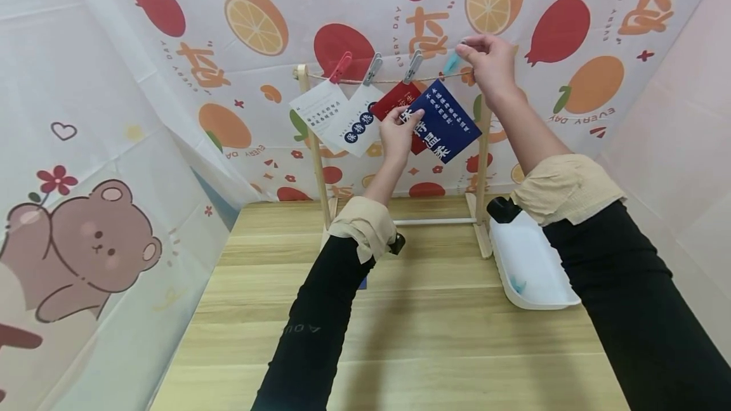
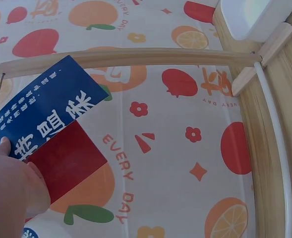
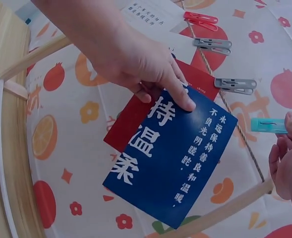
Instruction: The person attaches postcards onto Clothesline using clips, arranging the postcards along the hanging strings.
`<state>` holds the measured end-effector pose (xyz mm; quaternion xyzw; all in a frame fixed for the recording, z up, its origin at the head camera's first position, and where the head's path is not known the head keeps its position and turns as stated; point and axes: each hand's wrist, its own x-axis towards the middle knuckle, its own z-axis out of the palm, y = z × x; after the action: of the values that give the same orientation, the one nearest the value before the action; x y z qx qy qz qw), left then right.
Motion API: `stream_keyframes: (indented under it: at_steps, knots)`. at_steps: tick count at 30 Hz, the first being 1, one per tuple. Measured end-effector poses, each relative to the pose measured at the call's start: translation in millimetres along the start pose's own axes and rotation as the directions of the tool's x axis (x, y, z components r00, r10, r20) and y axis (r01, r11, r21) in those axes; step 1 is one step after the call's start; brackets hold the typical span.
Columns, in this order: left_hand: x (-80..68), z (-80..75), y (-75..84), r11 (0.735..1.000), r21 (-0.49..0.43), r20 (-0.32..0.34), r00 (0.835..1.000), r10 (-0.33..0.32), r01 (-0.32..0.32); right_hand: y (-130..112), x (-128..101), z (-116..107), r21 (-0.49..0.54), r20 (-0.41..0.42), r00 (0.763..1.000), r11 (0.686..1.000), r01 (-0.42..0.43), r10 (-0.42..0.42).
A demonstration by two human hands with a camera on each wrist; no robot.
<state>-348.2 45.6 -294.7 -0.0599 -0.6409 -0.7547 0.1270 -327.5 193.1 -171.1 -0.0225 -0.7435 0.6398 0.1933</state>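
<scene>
Four cards hang in a row from the string [image 1: 394, 81] of a rack [image 1: 483, 163] at the table's [image 1: 400, 335] back. A tray [image 1: 533, 265] lies right of the rack. The rightmost card [image 1: 442, 120] overlaps its left neighbour [image 1: 394, 99].

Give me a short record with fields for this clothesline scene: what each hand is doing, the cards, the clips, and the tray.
left hand: left hand holds the dark blue printed card by its edge
right hand: right hand pinches the light blue clip at the twine line
hung cards: two white cards, one red card behind the blue
clips on line: one red, two grey
tray: white plastic tray on the wooden table, right of the rack, blue item inside
</scene>
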Motion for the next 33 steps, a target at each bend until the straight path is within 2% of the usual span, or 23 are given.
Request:
stream_keyframes:
  at_steps: [12, 17, 24, 33]
  knots:
    - [-0.8, 8.6, 3.0, 0.997, 0.065, -0.028, 0.999, 0.031, -0.03, -4.9, 4.4, 8.9, -0.142, 0.064, 0.998, 0.99, 0.002, 0.007]
    - [-0.3, 10.4, 2.6, 0.997, 0.061, -0.045, 0.998, 0.041, -0.038, -2.0, 7.0, 9.3, -0.164, 0.078, 0.997, 0.986, -0.002, 0.015]
    - [-1.3, 12.0, 2.6, 0.998, 0.055, -0.042, 0.999, 0.023, -0.021, -0.1, 7.8, 9.2, -0.246, 0.084, 0.996, 0.969, 0.005, 0.016]
    - [-1.5, 15.2, 1.1, 0.998, 0.06, -0.106, 0.994, 0.015, -0.009, -1.0, 6.2, 7.0, -0.225, 0.129, 0.991, 0.974, -0.006, 0.036]
